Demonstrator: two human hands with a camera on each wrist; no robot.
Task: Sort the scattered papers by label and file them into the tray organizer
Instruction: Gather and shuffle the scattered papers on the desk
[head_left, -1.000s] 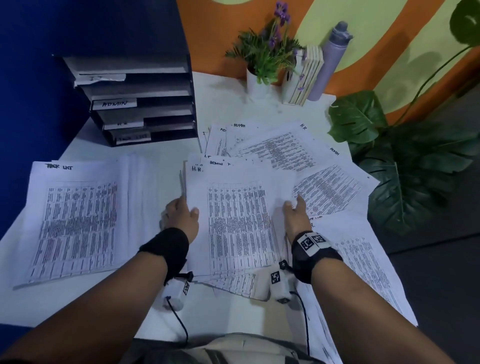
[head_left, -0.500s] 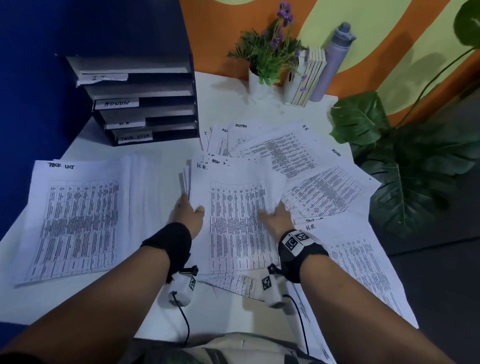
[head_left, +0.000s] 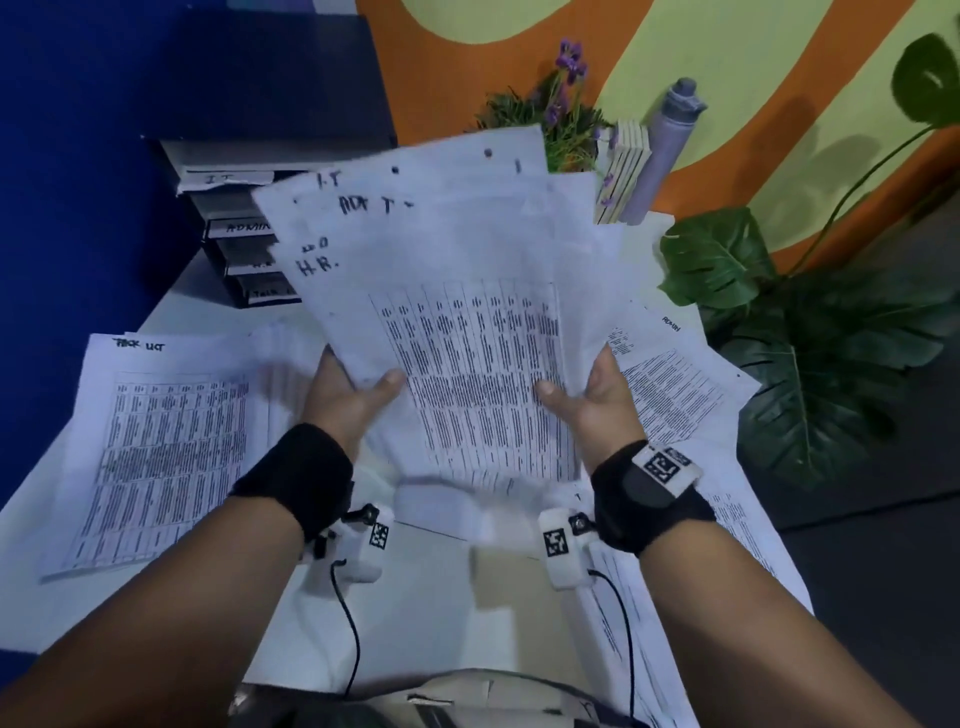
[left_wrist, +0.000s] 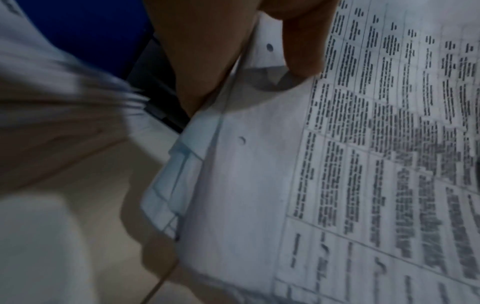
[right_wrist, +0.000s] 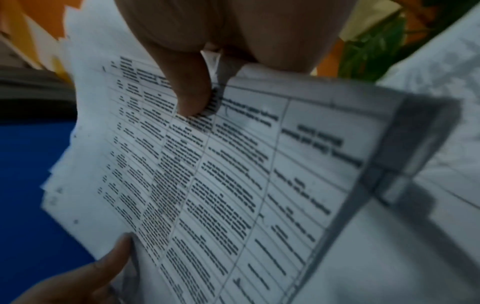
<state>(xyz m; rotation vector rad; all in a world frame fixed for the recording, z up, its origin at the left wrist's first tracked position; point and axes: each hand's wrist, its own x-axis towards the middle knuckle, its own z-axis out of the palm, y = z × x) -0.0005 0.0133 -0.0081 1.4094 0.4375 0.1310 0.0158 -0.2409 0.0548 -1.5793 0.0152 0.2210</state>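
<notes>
Both hands hold a fanned bundle of printed sheets (head_left: 467, 291) lifted off the table, its top sheet marked "H.R.", with "I.T" and "ADM" labels peeking behind. My left hand (head_left: 348, 395) grips the bundle's left edge, thumb on top (left_wrist: 301, 51). My right hand (head_left: 587, 395) grips the right edge, thumb pressed on the print (right_wrist: 192, 96). A separate stack marked "TASK LIST" (head_left: 166, 457) lies flat at the left. More loose sheets (head_left: 670, 384) lie to the right. The dark tray organizer (head_left: 228, 218), labelled "IT" and "ADMIN", stands at the back left, partly hidden by the bundle.
A potted purple-flowered plant (head_left: 561, 119), several books (head_left: 623, 171) and a grey bottle (head_left: 670, 140) stand at the back of the white table (head_left: 415, 623). Large green leaves (head_left: 810, 353) hang beside the table's right edge. Blue wall lies left.
The hands were pressing on and gathering the sheets flat on the table; now both grip the gathered bundle and have lifted it up, tilted toward the camera.
</notes>
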